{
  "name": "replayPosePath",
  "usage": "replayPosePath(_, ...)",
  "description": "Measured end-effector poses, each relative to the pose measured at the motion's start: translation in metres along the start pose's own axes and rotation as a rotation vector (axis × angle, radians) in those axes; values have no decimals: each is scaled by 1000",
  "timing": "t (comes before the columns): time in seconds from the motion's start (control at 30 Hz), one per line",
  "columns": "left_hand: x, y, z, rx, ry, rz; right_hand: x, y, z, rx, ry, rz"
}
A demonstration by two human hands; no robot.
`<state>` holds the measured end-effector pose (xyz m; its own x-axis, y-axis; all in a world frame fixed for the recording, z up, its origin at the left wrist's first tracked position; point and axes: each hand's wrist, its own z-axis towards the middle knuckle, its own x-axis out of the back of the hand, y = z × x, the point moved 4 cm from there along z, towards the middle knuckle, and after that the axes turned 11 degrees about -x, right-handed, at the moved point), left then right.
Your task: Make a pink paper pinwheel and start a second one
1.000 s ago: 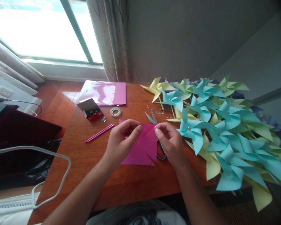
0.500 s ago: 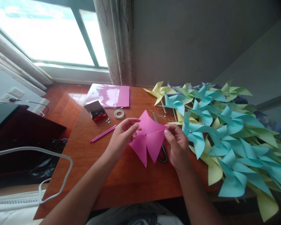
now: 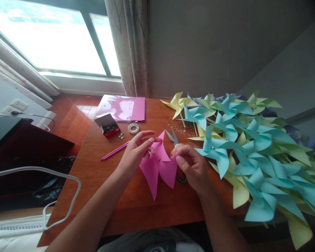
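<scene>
While both hands hold it just above the brown wooden table [image 3: 136, 206], the pink cut paper square [image 3: 157, 168] hangs with two pointed flaps drooping toward 6 o'clock. The left hand [image 3: 135, 154], at 9 o'clock of the sheet, pinches an upper flap between thumb and forefinger, with the other fingers extended. The right hand [image 3: 193, 166], at 3 o'clock, is closed in a fingertip pinch on the sheet's right flap. Grey-bladed scissors [image 3: 173, 137] lie partly under this hand, blades toward 12 o'clock.

Risk: uneven pull between the two pinches could tear the paper along its cuts, and a slack pinch would probably release a flap.

At 10 o'clock lie two thin pink sticks [image 3: 115, 150], a white tape ring [image 3: 133, 128] and a small open cardboard box [image 3: 107, 125]. From 1 to 4 o'clock spreads a pile of blue and yellow-green paper pinwheels [image 3: 252, 150], close enough for the right forearm to crush.
</scene>
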<state>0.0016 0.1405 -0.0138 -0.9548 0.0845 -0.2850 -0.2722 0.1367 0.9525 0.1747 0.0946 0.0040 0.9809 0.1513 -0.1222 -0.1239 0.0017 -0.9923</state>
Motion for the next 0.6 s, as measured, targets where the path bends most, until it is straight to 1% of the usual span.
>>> replayPosePath(0.27, -3, 1, -2, 53, -33, 8, -4, 0, -1, 14, -91, 5)
replayPosePath(0.4, -5, 0, -3, 92, -66, -3, -5, -1, -1, 16, -98, -6)
replayPosePath(0.6, -6, -3, -3, 129, -78, -37, -5, -1, -1, 3, -82, -25)
